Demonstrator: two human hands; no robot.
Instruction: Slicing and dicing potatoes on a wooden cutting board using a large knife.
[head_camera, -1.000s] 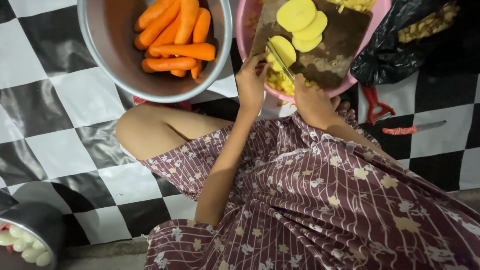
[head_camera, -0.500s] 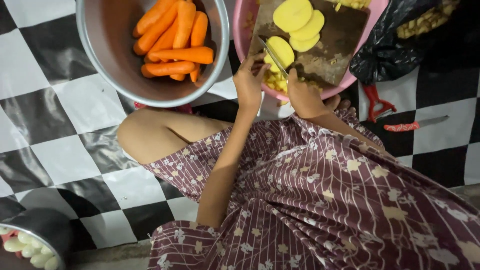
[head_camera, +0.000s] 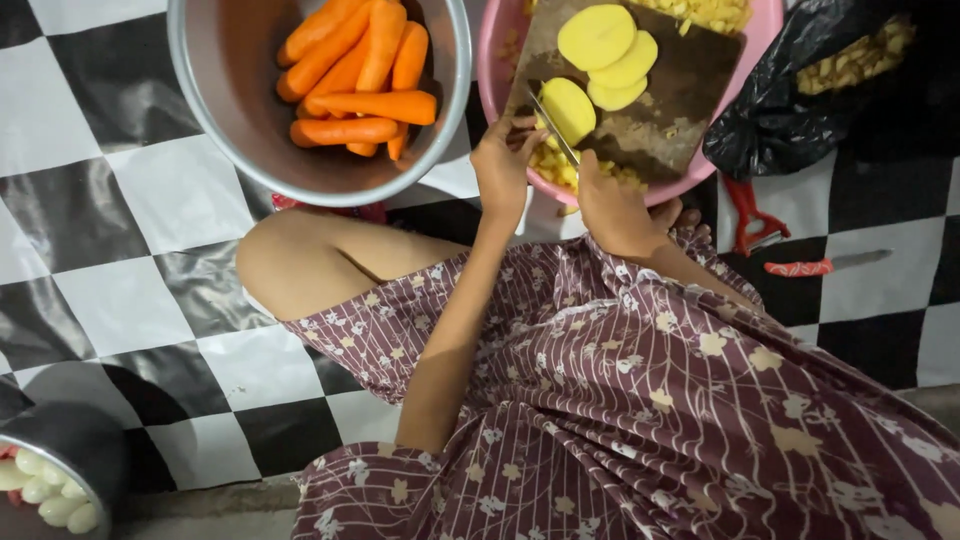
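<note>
My right hand (head_camera: 612, 205) is closed around the handle of a knife (head_camera: 552, 127), the blade running up and left from my fist onto a dark wooden cutting board (head_camera: 690, 80). My left hand (head_camera: 503, 165) curls its fingertips against the near edge of a potato slice (head_camera: 567, 108), pinning it to the board just left of the blade.

The slip to fear, as I judge it, is the blade meeting those fingertips: they sit right beside the edge, touching the same slice the knife rests on, and a wet slice could skate sideways under pressure. The board itself is a second worry. It lies tilted across the rim of a pink basin (head_camera: 490, 70) rather than flat on the floor, so a hard push could rock it and tip the pieces off.

The slice lies at the near left corner of the board, directly beyond both hands, between my left fingertips and the steel. Two more round slices (head_camera: 610, 50) overlap just beyond it, toward the far side. Diced potato shows in the basin below the board's near edge and again at its far rim.

Left of the basin, a metal bowl (head_camera: 220, 110) holds peeled carrots (head_camera: 360, 80). To the right, on the checkered floor, lie a red peeler (head_camera: 748, 215) and a second knife with a red handle (head_camera: 810, 266), beside a black bag (head_camera: 800, 110) of peelings.
</note>
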